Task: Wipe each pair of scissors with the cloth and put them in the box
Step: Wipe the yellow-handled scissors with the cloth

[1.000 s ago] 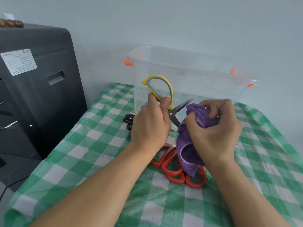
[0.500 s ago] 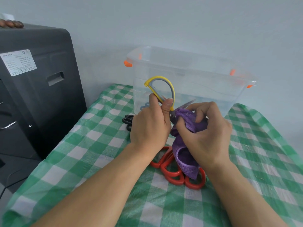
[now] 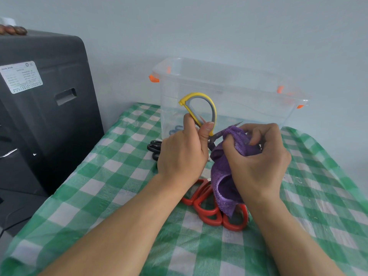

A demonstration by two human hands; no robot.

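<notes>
Scissors [image 3: 201,110] — cloth-wrapped [image 3: 225,172] — in both hands.

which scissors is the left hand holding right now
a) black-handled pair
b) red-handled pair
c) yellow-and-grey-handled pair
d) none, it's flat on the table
c: the left hand grips the yellow-and-grey scissors by the handle, while the red scissors and black scissors lie on the tablecloth.

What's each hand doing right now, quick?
Left hand: closed, gripping the yellow-handled scissors by the handle.
Right hand: closed, holding the purple cloth bunched around the scissor blades.
</notes>
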